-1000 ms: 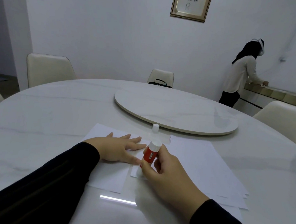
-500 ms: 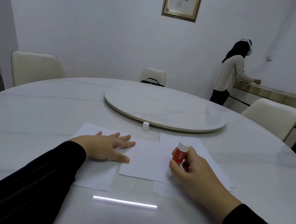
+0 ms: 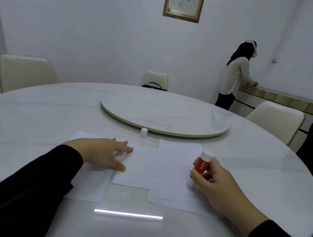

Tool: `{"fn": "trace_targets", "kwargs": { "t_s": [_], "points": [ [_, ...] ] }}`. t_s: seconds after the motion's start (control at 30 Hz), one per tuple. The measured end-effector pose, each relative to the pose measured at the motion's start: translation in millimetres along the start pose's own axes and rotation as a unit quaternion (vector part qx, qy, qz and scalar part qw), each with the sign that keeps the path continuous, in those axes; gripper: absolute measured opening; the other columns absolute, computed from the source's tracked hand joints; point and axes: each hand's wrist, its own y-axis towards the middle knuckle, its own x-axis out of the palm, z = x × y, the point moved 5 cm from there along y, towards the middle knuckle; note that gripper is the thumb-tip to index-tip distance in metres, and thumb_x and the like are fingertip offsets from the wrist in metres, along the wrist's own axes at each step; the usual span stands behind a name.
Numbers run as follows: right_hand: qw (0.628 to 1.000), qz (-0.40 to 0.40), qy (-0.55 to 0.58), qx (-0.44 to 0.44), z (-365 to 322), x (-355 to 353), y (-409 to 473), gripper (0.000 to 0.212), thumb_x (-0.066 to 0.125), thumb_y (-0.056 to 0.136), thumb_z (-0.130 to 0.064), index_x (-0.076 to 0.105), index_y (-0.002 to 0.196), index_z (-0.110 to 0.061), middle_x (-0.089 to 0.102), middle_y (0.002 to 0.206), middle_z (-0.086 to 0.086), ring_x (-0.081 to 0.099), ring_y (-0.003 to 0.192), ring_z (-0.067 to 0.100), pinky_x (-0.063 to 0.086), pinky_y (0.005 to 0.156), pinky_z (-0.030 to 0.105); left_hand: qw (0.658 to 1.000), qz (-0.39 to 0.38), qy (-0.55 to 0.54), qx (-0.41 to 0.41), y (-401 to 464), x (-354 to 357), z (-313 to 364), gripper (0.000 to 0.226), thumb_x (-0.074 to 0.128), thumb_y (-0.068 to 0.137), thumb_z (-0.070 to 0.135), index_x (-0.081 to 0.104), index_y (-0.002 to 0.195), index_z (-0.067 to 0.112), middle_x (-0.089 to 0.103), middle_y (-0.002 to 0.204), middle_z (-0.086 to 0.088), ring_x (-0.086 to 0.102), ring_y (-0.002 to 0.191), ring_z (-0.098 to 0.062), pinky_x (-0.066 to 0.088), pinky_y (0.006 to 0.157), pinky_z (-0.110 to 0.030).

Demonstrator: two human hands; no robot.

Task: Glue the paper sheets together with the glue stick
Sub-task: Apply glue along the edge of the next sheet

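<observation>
Two hands work: the left hand (image 3: 105, 154) lies flat, fingers spread, on the paper sheets (image 3: 154, 166); the right hand (image 3: 214, 185), fingers clamped round the glue stick (image 3: 201, 165), has dragged it rightward, so gluing likely nears that edge.

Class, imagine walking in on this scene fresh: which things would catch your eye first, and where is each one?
First, the red glue stick, gripped tilted in the right hand with its tip down on the top paper sheet near its right edge. Next, the left hand pressing flat on the sheets' left side. Behind them, the small white cap stands by the turntable.
</observation>
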Motion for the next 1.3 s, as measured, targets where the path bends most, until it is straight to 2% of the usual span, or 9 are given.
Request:
{"fn": "trace_targets", "kwargs": {
  "t_s": [0.13,0.2,0.3,0.4,0.73,0.83,0.93,1.1,1.3],
  "points": [
    [1.0,0.004,0.003,0.001,-1.6,0.0,-0.6,0.009,0.06,0.085,-0.031,0.053,0.087,-0.035,0.061,0.074,-0.008,0.051,0.059,-0.004,0.041,0.055,0.007,0.994,0.041,0.103,-0.007,4.5,-16.2,36.6,0.077,0.057,0.09,0.028,0.007,0.148,0.039,-0.01,0.159,0.005,-0.009,0.146,-0.021,0.007,0.116,-0.046],
    [1.0,0.004,0.004,0.002,-2.0,0.2,-1.2,0.008,0.06,0.085,-0.031,0.053,0.087,-0.035,0.061,0.075,-0.009,0.051,0.061,-0.004,0.041,0.057,0.007,0.985,0.092,0.143,0.0,10.7,-22.5,59.0,0.066,0.046,0.095,0.03,0.009,0.149,0.034,-0.013,0.159,-0.001,-0.012,0.145,-0.028,0.006,0.115,-0.054],
    [1.0,0.005,0.005,0.003,-1.9,-0.7,-1.7,0.008,0.06,0.084,-0.032,0.054,0.088,-0.034,0.062,0.078,-0.008,0.053,0.066,0.001,0.041,0.057,0.007,0.978,0.176,0.074,0.088,21.9,-9.8,100.4,0.056,0.032,0.099,0.042,0.013,0.15,0.028,-0.005,0.16,0.001,-0.006,0.146,-0.021,0.001,0.117,-0.045],
    [1.0,0.005,0.004,0.006,-0.9,-1.8,-2.9,0.009,0.061,0.083,-0.035,0.054,0.089,-0.034,0.063,0.08,-0.005,0.055,0.07,0.007,0.042,0.058,0.01,0.98,0.116,0.022,0.158,32.5,31.4,124.2,0.056,0.025,0.098,0.047,0.007,0.15,0.032,-0.007,0.159,0.007,-0.007,0.146,-0.012,-0.002,0.116,-0.036],
    [0.996,0.051,0.039,0.056,5.2,-6.4,-3.9,0.008,0.063,0.079,-0.031,0.057,0.082,-0.026,0.065,0.078,-0.002,0.056,0.066,0.007,0.044,0.06,0.016,0.987,0.063,0.029,0.147,43.1,44.6,118.0,0.059,0.025,0.096,0.054,0.007,0.149,0.037,-0.003,0.158,0.013,-0.005,0.145,-0.008,-0.004,0.116,-0.032],
    [0.968,0.133,0.151,0.15,20.8,-22.9,4.6,0.012,0.067,0.08,-0.026,0.061,0.083,-0.016,0.067,0.078,0.006,0.055,0.064,0.02,0.044,0.063,0.031,0.986,0.066,0.026,0.154,40.8,44.9,119.2,0.058,0.025,0.097,0.051,0.007,0.15,0.035,-0.005,0.158,0.014,-0.006,0.145,-0.008,-0.004,0.117,-0.033],
    [0.952,0.196,0.176,0.155,20.8,-44.8,21.2,0.014,0.066,0.082,-0.026,0.061,0.087,-0.015,0.066,0.079,0.006,0.055,0.065,0.019,0.043,0.062,0.031,0.986,0.066,0.026,0.154,40.6,44.5,121.1,0.057,0.024,0.098,0.048,0.006,0.15,0.034,-0.004,0.158,0.016,-0.006,0.145,-0.008,-0.004,0.118,-0.034],
    [0.985,0.11,0.114,0.075,-4.6,-26.8,60.4,0.012,0.07,0.081,-0.022,0.062,0.088,-0.024,0.067,0.086,-0.003,0.06,0.078,0.011,0.043,0.066,0.024,0.986,0.072,0.031,0.15,39.8,44.8,122.1,0.057,0.023,0.098,0.047,0.006,0.15,0.032,-0.002,0.158,0.016,-0.006,0.145,-0.007,-0.004,0.118,-0.036],
    [0.996,0.056,0.011,0.071,8.5,-2.7,71.7,0.014,0.07,0.079,-0.019,0.06,0.083,-0.028,0.066,0.088,-0.008,0.059,0.084,0.007,0.04,0.065,0.018,0.986,0.071,0.04,0.142,42.0,46.3,121.5,0.059,0.022,0.097,0.048,0.003,0.151,0.029,-0.003,0.158,0.015,-0.006,0.145,-0.006,-0.005,0.118,-0.036]
  ]
}}
